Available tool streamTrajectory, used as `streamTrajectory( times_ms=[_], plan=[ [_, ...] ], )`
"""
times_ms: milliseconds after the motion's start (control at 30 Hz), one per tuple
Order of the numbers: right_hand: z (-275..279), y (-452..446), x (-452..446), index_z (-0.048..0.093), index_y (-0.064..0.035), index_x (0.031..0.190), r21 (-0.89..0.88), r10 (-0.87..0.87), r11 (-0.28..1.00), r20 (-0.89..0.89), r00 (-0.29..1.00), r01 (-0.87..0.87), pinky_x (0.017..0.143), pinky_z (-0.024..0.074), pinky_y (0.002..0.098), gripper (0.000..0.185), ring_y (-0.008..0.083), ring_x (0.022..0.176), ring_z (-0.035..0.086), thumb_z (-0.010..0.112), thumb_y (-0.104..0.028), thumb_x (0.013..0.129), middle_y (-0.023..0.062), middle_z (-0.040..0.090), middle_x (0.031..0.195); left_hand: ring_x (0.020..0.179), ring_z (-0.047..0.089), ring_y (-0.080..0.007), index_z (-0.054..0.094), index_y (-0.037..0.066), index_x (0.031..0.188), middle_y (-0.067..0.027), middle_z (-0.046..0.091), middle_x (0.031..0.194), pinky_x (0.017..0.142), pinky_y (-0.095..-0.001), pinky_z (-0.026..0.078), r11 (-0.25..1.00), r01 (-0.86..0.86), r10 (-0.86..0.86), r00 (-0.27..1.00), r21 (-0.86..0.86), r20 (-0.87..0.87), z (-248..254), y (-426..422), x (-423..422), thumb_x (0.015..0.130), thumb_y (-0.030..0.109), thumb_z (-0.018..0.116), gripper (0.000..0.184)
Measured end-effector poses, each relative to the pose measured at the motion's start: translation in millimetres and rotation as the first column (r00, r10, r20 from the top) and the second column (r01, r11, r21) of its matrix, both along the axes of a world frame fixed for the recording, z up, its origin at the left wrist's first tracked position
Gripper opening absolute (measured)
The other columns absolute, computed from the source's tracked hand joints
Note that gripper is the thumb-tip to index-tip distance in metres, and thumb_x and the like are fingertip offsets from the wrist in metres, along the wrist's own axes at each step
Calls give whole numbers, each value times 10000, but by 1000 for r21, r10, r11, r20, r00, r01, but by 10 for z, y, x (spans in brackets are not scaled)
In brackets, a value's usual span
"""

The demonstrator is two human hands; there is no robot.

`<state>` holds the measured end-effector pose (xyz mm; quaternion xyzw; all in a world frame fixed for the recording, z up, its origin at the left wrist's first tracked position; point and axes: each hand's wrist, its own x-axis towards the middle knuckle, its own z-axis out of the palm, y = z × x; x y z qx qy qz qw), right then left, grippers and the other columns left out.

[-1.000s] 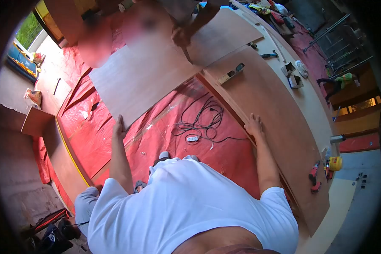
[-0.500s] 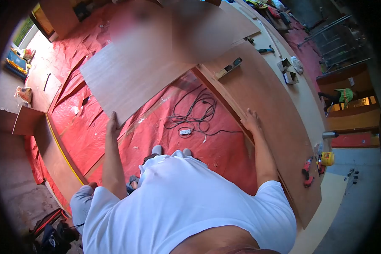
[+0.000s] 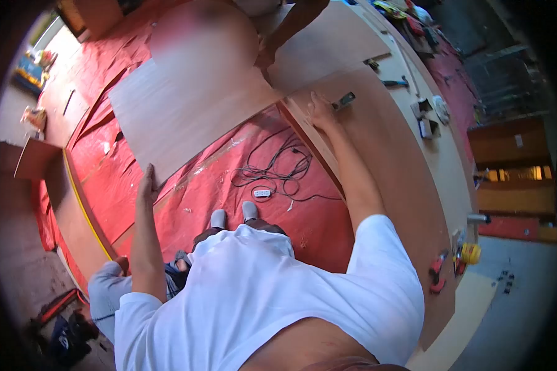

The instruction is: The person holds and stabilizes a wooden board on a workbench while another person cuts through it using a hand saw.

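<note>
My left hand [image 3: 147, 180] grips the near left edge of a plywood panel [image 3: 185, 117], thumb on top. My right hand [image 3: 319, 111] lies on the corner of a long wood-faced board [image 3: 396, 179], fingers stretched forward and somewhat apart. Beside those fingers is a short tan and dark tool [image 3: 345, 101]; its near end is hidden by the hand, and its kind is unclear. Across from me, another person's hand [image 3: 265, 57] is at the far right side of the panel, partly blurred.
Red sheeting [image 3: 315, 229] covers the floor, with a coiled black cable [image 3: 278, 162] and white power strip [image 3: 262, 193]. A hammer [image 3: 395, 82] and a red power tool [image 3: 437, 272] lie to the right. Another person's hand [image 3: 122, 266] is beside a yellow-edged board [image 3: 80, 213].
My right hand has moved forward along the board's edge to the corner beside the tool. My left hand stays on the panel. The co-worker's arm has come into view at the far side.
</note>
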<state>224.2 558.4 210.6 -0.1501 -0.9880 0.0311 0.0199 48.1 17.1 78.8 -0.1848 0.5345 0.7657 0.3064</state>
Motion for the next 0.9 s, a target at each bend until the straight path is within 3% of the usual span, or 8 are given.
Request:
streamTrajectory(
  times_ms=[133, 267, 333, 400, 467, 533, 733, 900],
  plan=[
    [-239, 183, -633, 414, -44, 1304, 4, -13, 1000, -35, 999, 13, 1036, 299, 454, 474, 333, 1262, 368, 381, -304, 909, 160, 373, 1384, 1056, 562, -205, 524, 121, 1194, -28, 581, 1177, 875, -446, 479, 994, -22, 27, 998, -111, 50, 129, 19, -38, 900, 430, 517, 426],
    [-369, 466, -878, 434, -56, 1290, 88, 36, 994, 303, 952, -66, 1039, 283, 469, 462, 324, 1263, 371, 349, -313, 916, 144, 384, 1382, 1049, 565, -199, 519, 130, 1210, -26, 580, 1180, 861, -442, 485, 997, 40, -42, 998, -65, -37, -98, -98, -20, 900, 436, 513, 435],
    [-420, 453, -769, 443, -59, 1279, 80, 19, 996, 170, 985, -34, 1033, 288, 476, 452, 324, 1254, 379, 344, -310, 916, 142, 396, 1371, 1039, 574, -200, 521, 121, 1208, -30, 575, 1190, 845, -432, 497, 999, 50, -51, 997, 12, 55, -133, -129, -52, 904, 429, 509, 433],
    [-377, 413, -787, 467, -58, 1245, 34, -1, 999, 117, 993, -3, 1019, 304, 479, 429, 330, 1223, 410, 344, -298, 911, 148, 419, 1348, 1046, 573, -205, 512, 112, 1218, -35, 566, 1204, 856, -435, 496, 987, 81, -103, 981, -139, -163, -122, -129, 4, 910, 412, 505, 430],
    [-461, 418, -755, 490, -58, 1208, 11, -9, 1000, 60, 998, 8, 1004, 321, 479, 407, 338, 1189, 438, 348, -287, 903, 155, 447, 1315, 1055, 570, -209, 502, 99, 1228, -41, 561, 1210, 875, -440, 490, 987, 43, -70, 981, -152, -180, -7, -65, 151, 915, 394, 504, 430],
    [-675, 578, -863, 510, -58, 1170, 20, 3, 1000, -27, 1000, -2, 988, 339, 476, 386, 346, 1155, 464, 356, -279, 893, 161, 480, 1274, 1065, 565, -213, 490, 82, 1237, -47, 559, 1208, 901, -448, 478, 997, -65, 64, 998, -28, -19, 202, 90, 104, 918, 374, 505, 432],
    [-584, 552, -844, 531, -50, 1103, -142, -7, 990, -26, 1000, 4, 895, 421, 460, 340, 366, 1061, 515, 379, -237, 863, 185, 532, 1142, 1060, 566, -225, 477, 26, 1231, -77, 566, 1182, 928, -418, 467, 997, -66, 67, 997, 37, -28, 176, 93, 102, 915, 351, 519, 455],
    [-863, 724, -881, 550, -41, 1057, -4, 84, 996, -175, 981, -86, 872, 431, 477, 322, 375, 1019, 530, 398, -215, 833, 187, 548, 1097, 1044, 573, -219, 485, 32, 1219, -80, 566, 1180, 911, -400, 478, 993, -97, 96, 995, -68, -25, 260, 145, 112, 905, 364, 534, 459]
  ],
)
